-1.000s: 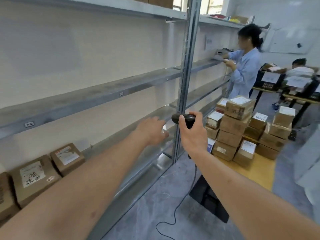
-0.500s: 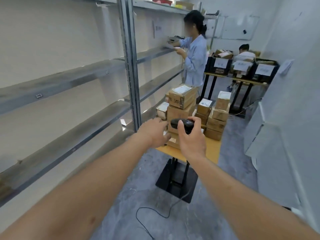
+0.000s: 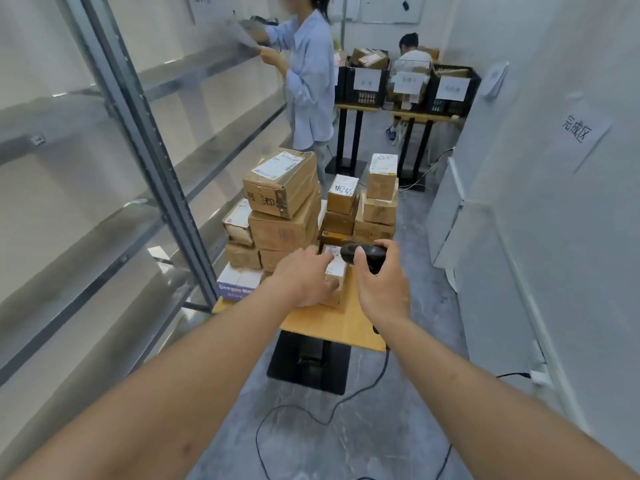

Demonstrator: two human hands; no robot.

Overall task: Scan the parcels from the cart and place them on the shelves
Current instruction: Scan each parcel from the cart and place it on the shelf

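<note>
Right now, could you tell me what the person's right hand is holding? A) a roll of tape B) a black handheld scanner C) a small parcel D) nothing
B: the right hand grips the black scanner above the cart, while the left hand rests on a small parcel.
</note>
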